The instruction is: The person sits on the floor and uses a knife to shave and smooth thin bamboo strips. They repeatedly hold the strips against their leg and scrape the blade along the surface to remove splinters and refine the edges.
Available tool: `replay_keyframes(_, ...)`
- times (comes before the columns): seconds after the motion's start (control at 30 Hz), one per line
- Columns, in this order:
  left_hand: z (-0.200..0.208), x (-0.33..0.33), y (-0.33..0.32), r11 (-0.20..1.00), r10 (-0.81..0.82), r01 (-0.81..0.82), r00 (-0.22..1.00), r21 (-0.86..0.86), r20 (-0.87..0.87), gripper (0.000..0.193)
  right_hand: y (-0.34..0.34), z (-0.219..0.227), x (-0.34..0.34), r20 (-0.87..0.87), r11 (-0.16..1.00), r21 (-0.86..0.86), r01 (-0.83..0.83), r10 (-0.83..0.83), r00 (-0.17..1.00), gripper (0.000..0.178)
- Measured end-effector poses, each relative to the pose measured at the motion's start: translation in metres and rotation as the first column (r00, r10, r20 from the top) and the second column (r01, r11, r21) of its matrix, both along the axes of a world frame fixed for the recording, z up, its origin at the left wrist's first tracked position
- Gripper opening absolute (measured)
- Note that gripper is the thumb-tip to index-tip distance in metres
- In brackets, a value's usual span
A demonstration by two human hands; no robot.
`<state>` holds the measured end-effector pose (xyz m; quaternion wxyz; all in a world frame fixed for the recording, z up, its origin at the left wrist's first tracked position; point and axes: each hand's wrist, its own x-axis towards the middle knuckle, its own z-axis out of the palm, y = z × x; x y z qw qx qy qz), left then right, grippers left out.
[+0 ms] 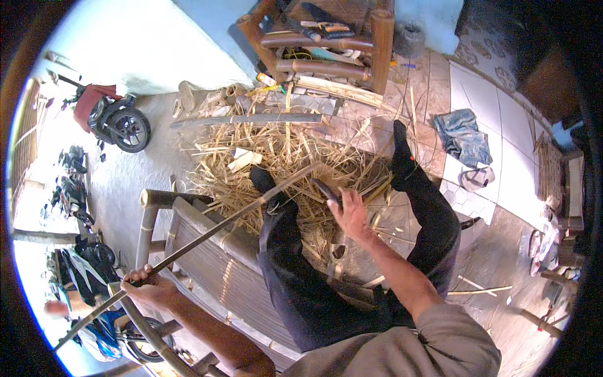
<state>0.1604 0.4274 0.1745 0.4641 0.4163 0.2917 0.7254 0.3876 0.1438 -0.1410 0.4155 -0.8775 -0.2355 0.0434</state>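
Observation:
A long, thin bamboo strip [232,218] slants from the lower left up to the pile of shavings. My left hand [149,288] is closed round it near its lower end. Close to the strip's upper end is my right hand [352,215], with a dark curved knife [326,192] between thumb and fingers; part of the knife is hidden by the hand. Under and around the strip's far end lies a heap of pale bamboo shavings [295,147], between and beyond my dark-trousered legs.
A bamboo bench [213,251] is beneath the strip. Ahead stands a bamboo stand [380,50] with tools on top. Denim shorts [463,139] and a sandal [476,178] lie on the right floor. Motorcycles [119,122] stand at left, with a person [75,301] at lower left.

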Motion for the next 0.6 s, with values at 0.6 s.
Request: replay_keyframes(0.6,-0.109,-0.048,-0.098,0.801,-0.424,0.262,0.883,-0.538,-0.200,0.042,-0.064,0.154,-0.049,-0.110,0.886,-0.086,-0.456,0.447,0.888,0.041)
